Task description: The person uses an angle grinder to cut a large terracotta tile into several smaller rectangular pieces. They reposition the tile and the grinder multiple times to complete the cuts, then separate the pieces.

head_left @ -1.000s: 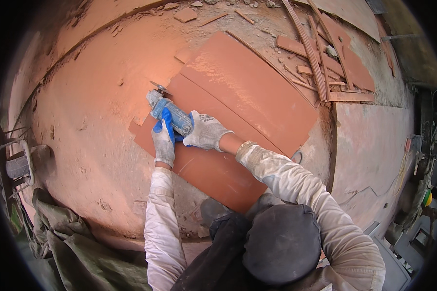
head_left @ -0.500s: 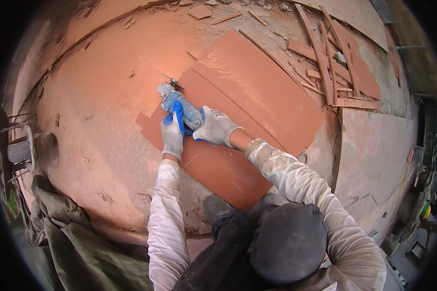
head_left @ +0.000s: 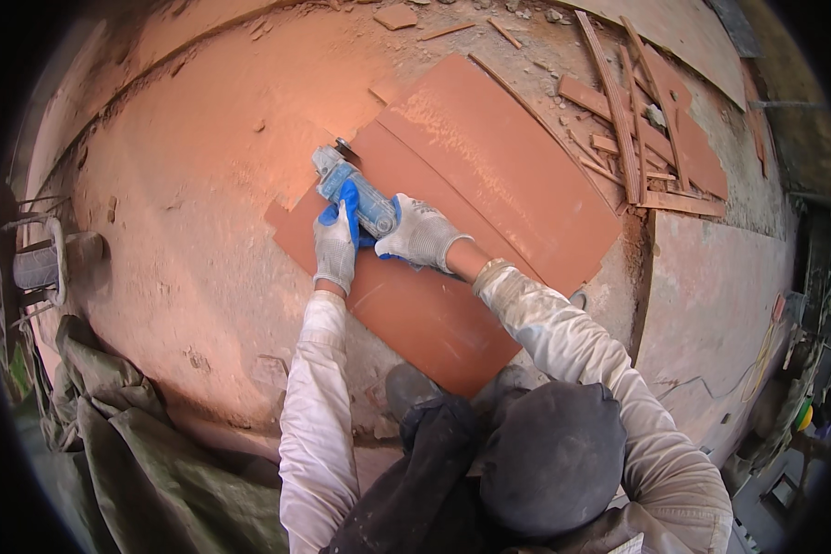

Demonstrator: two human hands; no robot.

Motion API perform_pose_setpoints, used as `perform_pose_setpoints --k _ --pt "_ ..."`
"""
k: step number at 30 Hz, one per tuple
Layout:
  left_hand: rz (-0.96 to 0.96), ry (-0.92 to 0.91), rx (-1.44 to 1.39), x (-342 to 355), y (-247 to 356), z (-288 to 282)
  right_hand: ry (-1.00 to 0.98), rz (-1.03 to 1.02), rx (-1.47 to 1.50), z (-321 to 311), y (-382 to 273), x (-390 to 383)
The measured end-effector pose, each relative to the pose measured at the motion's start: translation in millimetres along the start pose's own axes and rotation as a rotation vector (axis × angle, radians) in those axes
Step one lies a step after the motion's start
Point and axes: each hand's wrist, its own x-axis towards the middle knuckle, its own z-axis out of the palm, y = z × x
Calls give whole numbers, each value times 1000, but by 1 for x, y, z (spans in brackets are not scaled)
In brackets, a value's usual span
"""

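My left hand, in a grey glove with blue palm, is closed round the front of a dusty blue angle grinder. My right hand, gloved alike, grips its rear end. The grinder lies slanted, its small disc at the upper left, over a cut edge of a reddish-brown sheet. This sheet has a long straight line along it and a pale scuffed patch. Its lower part extends toward my grey footwear. Whether the disc touches the sheet I cannot tell. Orange dust coats the floor left of the disc.
Narrow offcuts and broken pieces lie at upper right, with rubble along the top. A pale slab is on the right, a cord on it. Green tarpaulin fills the lower left; metal-framed gear stands at the far left.
The view has shifted, so the scene sits farther right. Both my hands and the grinder have moved upward in the picture, away from me, along the sheet's edge.
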Motion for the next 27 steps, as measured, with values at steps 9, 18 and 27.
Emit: perform_pose_setpoints --k 9,18,27 --pt "-2 23 52 6 -5 0 -26 -4 55 -2 4 -3" --pt "-8 50 48 -3 -3 9 -34 -5 61 -2 10 -7" --pt "-13 63 119 -8 -13 9 -26 18 32 -1 16 -13"
